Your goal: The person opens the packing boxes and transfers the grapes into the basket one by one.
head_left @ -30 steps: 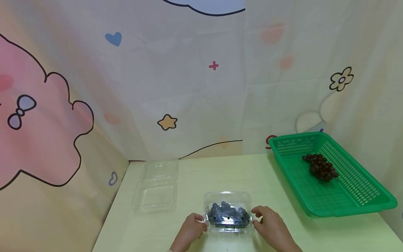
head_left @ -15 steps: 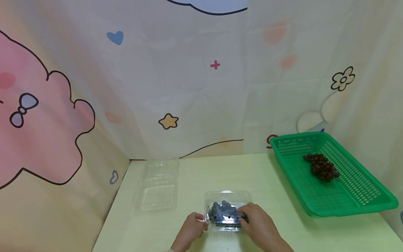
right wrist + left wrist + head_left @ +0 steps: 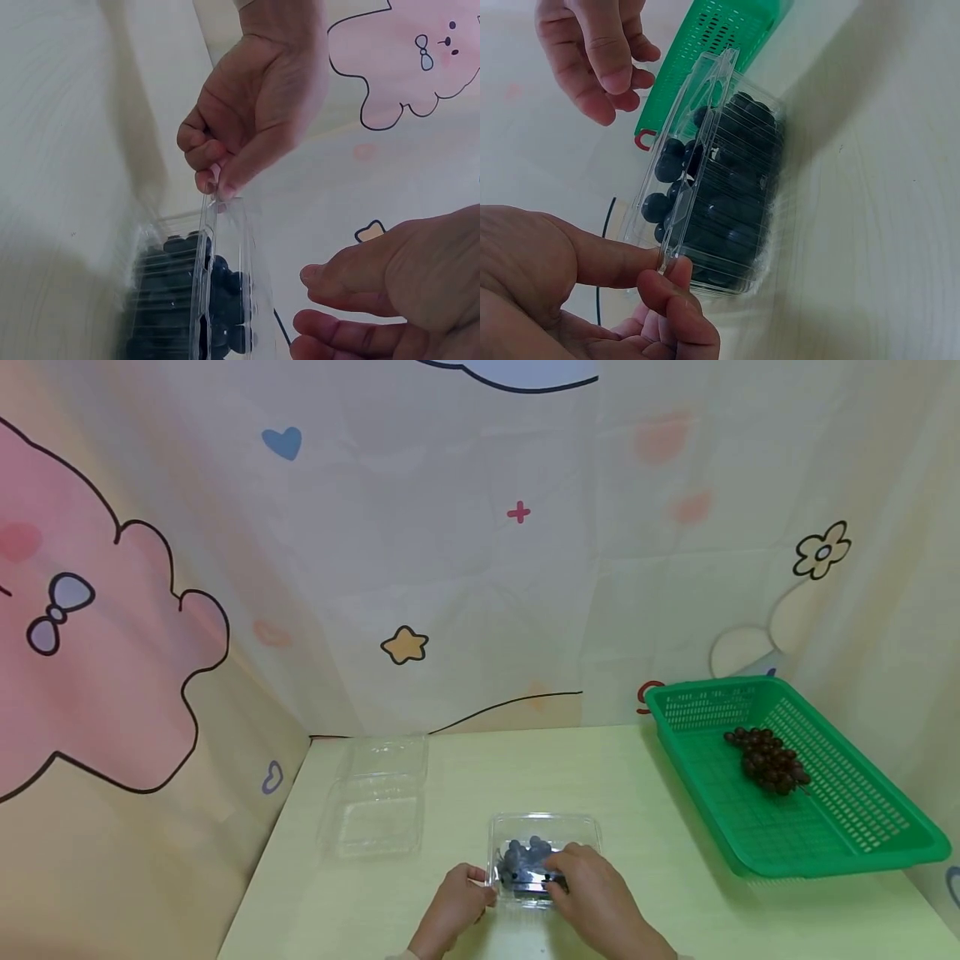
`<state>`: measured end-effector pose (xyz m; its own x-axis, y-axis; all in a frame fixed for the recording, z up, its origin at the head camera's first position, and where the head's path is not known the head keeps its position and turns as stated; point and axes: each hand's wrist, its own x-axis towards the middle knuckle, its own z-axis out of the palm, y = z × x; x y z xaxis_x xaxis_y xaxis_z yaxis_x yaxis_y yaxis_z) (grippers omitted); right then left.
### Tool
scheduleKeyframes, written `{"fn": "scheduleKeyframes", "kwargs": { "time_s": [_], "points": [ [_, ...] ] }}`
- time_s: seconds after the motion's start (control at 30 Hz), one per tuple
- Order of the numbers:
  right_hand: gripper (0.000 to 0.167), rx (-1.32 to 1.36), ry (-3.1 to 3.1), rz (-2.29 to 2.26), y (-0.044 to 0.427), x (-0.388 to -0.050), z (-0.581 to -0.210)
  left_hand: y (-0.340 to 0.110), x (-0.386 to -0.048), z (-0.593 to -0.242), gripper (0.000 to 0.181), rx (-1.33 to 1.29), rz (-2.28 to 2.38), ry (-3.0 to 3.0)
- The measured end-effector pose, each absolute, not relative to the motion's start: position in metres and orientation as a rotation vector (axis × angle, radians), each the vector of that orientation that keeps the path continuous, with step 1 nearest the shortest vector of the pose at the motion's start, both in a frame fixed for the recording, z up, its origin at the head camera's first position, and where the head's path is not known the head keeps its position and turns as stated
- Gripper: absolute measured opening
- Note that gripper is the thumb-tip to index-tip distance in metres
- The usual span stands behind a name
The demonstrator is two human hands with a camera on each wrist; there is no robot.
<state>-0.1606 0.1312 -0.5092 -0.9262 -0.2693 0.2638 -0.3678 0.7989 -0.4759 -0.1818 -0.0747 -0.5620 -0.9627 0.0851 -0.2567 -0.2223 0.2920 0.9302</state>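
A clear plastic clamshell box (image 3: 544,821) of dark grapes (image 3: 517,857) stands on the table near the front, its lid over the fruit. My left hand (image 3: 456,897) pinches the rim at the box's left corner between thumb and finger; the left wrist view shows this left hand (image 3: 592,289) closely. Over the right part of the lid is my right hand (image 3: 592,893), hiding some grapes in the head view. In the right wrist view the fingers of this right hand (image 3: 397,292) are loosely bent and apart from the lid, holding nothing.
Back left on the table (image 3: 480,777) lies another clear clamshell box (image 3: 378,814), lid folded back. A green plastic basket (image 3: 697,793) stands at the right with a bunch of dark red grapes (image 3: 768,762) in it. A printed curtain (image 3: 480,568) hangs behind.
My right hand has moved left, from the right edge of the clamshell box to above its lid. My left hand keeps its pinch on the left corner.
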Motion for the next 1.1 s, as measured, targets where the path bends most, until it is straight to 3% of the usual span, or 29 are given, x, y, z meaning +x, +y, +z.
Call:
{"fn": "scheduleKeyframes", "kwargs": {
  "time_s": [1.1],
  "points": [
    [0.018, 0.817, -2.608, 0.442, 0.086, -0.168, -0.534, -0.076, -0.184, -0.563, 0.015, -0.146, 1.725, 2.285]
  ]
}}
